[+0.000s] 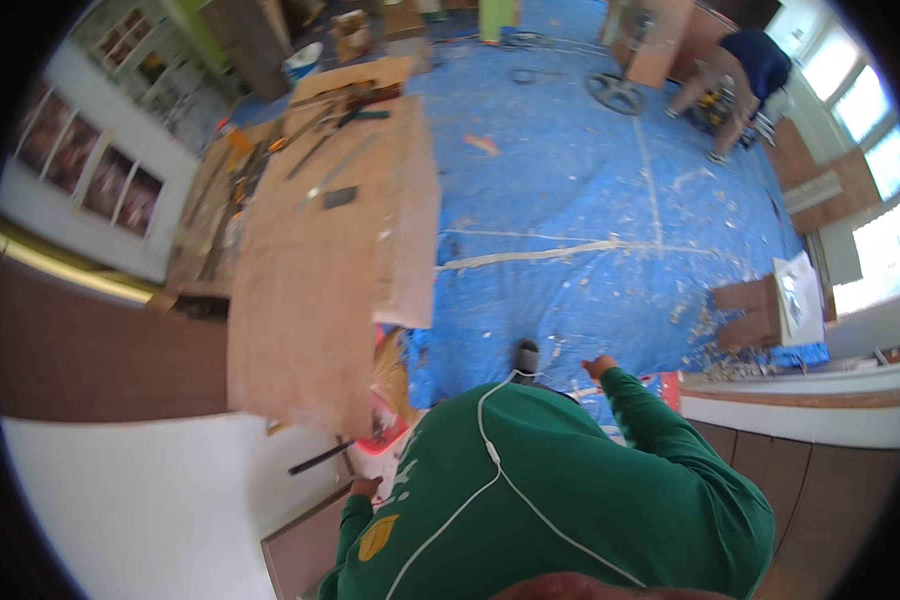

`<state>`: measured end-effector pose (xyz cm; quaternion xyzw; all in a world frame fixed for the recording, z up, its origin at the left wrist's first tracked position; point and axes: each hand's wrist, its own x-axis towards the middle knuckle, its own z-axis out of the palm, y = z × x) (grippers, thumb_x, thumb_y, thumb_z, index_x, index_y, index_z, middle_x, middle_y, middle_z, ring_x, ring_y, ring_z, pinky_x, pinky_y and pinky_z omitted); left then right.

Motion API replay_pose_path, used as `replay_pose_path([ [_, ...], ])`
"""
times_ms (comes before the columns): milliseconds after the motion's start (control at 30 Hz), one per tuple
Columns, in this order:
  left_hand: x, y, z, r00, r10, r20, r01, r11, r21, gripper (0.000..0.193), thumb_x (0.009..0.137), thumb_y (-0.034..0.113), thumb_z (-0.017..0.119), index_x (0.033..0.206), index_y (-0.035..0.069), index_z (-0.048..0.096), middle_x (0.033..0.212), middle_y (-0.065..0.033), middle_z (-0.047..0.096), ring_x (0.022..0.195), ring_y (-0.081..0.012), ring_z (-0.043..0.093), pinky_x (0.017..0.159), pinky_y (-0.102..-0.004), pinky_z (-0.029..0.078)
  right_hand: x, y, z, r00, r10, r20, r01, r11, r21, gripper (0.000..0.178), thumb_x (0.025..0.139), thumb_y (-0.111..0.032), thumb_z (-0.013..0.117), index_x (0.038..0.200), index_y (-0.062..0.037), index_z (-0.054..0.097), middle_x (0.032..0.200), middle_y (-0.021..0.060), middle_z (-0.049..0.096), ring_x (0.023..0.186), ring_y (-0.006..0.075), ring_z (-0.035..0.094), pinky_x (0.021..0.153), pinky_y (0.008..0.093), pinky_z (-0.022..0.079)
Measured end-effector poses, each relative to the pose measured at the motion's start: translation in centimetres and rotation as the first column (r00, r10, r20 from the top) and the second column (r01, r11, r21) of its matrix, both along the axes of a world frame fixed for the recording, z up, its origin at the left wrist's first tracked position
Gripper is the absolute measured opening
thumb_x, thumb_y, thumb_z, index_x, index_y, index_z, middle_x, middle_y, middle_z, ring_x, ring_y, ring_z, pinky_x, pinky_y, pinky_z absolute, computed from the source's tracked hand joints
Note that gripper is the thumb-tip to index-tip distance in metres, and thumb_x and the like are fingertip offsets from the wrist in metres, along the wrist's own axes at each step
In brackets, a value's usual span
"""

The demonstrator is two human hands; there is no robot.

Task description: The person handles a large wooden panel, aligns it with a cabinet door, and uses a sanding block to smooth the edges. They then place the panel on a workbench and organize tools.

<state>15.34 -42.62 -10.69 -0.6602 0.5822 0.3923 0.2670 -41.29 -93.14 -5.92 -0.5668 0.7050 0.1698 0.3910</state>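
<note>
Held low beside my body, my left hand [367, 487] is near a dark stick [320, 458] and a red plastic container [382, 430]. A touch on either does not show. My right hand [600, 366] hangs out in front on the right, above the blue floor sheet [560, 300]. No object shows in it. Both hands are small and blurred, so how their fingers are set is not clear. To my left stands a plywood-topped workbench [310, 260]. On it lie a dark flat rectangular piece [339, 197] and several long tools [340, 120].
Another person [755, 60] bends over equipment at the far right. A dark wheel-like ring [615, 93] lies on the floor, with cables [535, 75] beyond. A brown box [750, 312] stands by the right windows. Straw-coloured bristles [395, 375] stick out beside the bench.
</note>
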Motion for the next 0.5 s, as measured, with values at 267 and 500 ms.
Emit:
replay_pose_path([
  [267,-2.6,-16.0,3.5,0.999,0.011,0.039,-0.011,1.0,-0.006,0.057,0.082,0.037,0.081,0.132,0.015,0.063,0.097,-0.0139,0.076,0.09,-0.0352,0.074,0.077,-0.0518,0.057,-10.9,-9.8,0.0,0.929,-0.349,0.125,0.331,0.933,0.142,0.042,0.1,-0.043,0.066,0.093,-0.001,0.065,0.072,0.0158,0.068,0.057,0.0285,0.068,0.051,0.0428,0.059],
  [500,-3.0,-25.7,6.7,0.965,0.263,-0.008,-0.248,0.897,-0.367,0.034,0.099,0.03,0.055,0.12,0.007,0.07,0.12,-0.0182,0.072,0.103,-0.0358,0.072,0.093,-0.0494,0.055,-15.7,-14.2,-3.4,0.95,-0.164,0.265,0.145,0.985,0.089,0.037,0.1,-0.029,0.055,0.076,-0.0029,0.062,0.058,0.0129,0.062,0.047,0.0259,0.063,0.048,0.0451,0.054],
])
